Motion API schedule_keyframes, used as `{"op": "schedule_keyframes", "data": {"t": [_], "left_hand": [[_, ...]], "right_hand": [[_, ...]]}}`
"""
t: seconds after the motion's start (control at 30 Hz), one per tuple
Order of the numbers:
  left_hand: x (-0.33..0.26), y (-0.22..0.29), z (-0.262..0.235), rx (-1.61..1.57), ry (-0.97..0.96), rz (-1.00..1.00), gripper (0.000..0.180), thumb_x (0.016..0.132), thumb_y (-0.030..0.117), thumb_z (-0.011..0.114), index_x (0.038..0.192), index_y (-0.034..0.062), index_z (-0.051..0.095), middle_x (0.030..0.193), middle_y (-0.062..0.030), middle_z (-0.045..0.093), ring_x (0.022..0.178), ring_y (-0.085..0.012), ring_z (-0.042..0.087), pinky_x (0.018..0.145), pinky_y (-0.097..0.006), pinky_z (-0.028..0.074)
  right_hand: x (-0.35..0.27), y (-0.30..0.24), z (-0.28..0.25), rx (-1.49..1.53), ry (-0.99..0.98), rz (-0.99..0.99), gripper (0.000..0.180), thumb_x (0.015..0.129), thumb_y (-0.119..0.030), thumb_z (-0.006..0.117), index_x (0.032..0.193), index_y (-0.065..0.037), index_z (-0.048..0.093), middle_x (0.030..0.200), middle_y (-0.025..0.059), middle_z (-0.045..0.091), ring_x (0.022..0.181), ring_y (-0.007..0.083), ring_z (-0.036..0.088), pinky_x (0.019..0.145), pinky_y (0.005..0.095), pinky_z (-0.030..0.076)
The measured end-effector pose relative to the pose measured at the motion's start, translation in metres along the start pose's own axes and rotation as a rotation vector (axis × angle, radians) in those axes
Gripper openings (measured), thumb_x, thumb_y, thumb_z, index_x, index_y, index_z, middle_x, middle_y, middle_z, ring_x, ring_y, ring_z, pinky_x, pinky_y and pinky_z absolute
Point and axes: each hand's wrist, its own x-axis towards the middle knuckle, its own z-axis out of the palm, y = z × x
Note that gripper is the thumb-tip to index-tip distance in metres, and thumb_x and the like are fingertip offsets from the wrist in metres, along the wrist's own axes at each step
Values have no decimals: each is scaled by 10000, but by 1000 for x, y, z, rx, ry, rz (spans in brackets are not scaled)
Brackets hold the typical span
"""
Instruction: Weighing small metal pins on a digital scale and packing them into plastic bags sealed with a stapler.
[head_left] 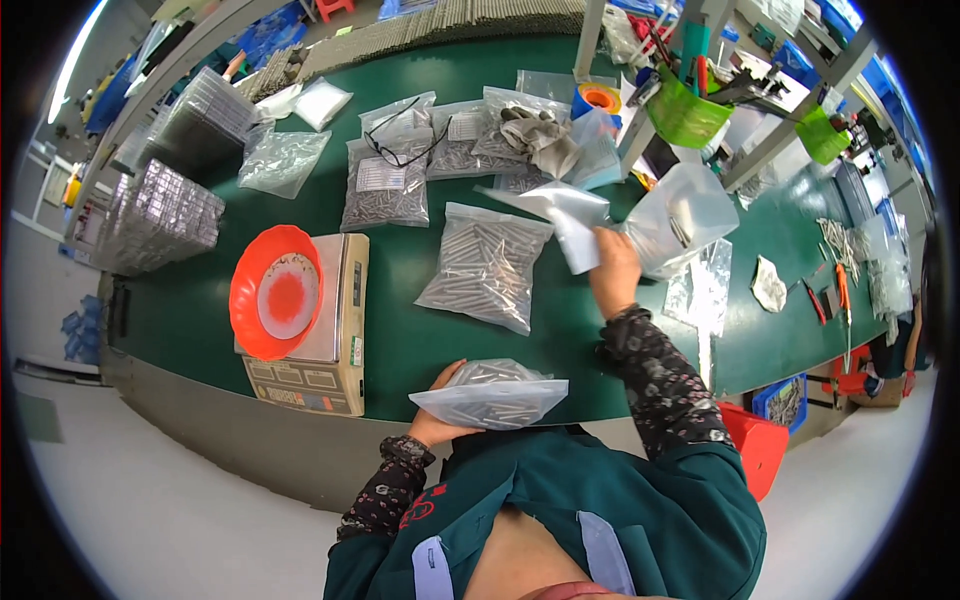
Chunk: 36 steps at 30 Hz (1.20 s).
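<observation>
My left hand (pixel 436 424) grips a clear plastic bag of metal pins (pixel 490 402) by its left side, at the table's near edge in front of my body. My right hand (pixel 614 270) reaches forward and is closed on the corner of a bent white sheet (pixel 574 232); whether that is paper or plastic I cannot tell. Just right of that hand, a translucent plastic jug (pixel 683 215) lies tilted on the table. Between my hands and farther back lies another clear bag (pixel 485 266), full of metal pins.
Left stands a scale (pixel 347 300) carrying a red plastic bowl (pixel 243 300). Several filled bags (pixel 385 190), glasses (pixel 408 158) and a grey glove (pixel 545 140) lie behind. Stacked clear trays (pixel 165 215) are far left. At right are a white cloth (pixel 768 284) and orange-handled tool (pixel 843 288).
</observation>
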Motion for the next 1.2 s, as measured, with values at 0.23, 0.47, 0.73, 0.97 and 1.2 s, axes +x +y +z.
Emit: {"op": "schedule_keyframes", "data": {"t": [0.23,0.47,0.73,0.97,1.2], "left_hand": [[-6,1,-3,89,-16,-61,1052,455,236,852,1302,37,262,1288,-100,364,1166,-207,390,990,-328,322],[-7,5,1,142,2,-96,982,483,291,826,1281,23,321,1244,-145,424,1150,-256,422,983,-332,320],[5,3,-6,171,-39,63,944,552,266,789,1292,3,266,1313,-179,324,1211,-304,336,1014,-344,266],[12,-15,-11,12,-45,97,917,539,290,796,1258,18,296,1292,-181,336,1207,-317,332,1013,-369,265],[55,4,-18,45,-137,-14,680,611,293,776,1143,10,461,1083,-133,524,1041,-240,495,885,-344,387]], "right_hand": [[54,-58,-47,532,46,-117,152,730,-40,513,873,-2,547,709,123,572,654,260,567,589,321,443],[140,-29,88,1233,7,869,244,834,-171,470,852,50,572,655,74,547,556,181,531,495,300,401],[129,23,86,1103,-16,1015,274,759,-139,573,961,30,500,831,98,545,781,191,534,635,317,452],[-74,-28,-38,586,-985,-11,705,548,77,523,1233,18,369,1233,222,402,1167,344,378,977,390,320],[-117,-66,-19,1348,-836,587,797,652,-154,755,1270,24,285,1226,116,421,1139,197,390,960,329,322]]}}
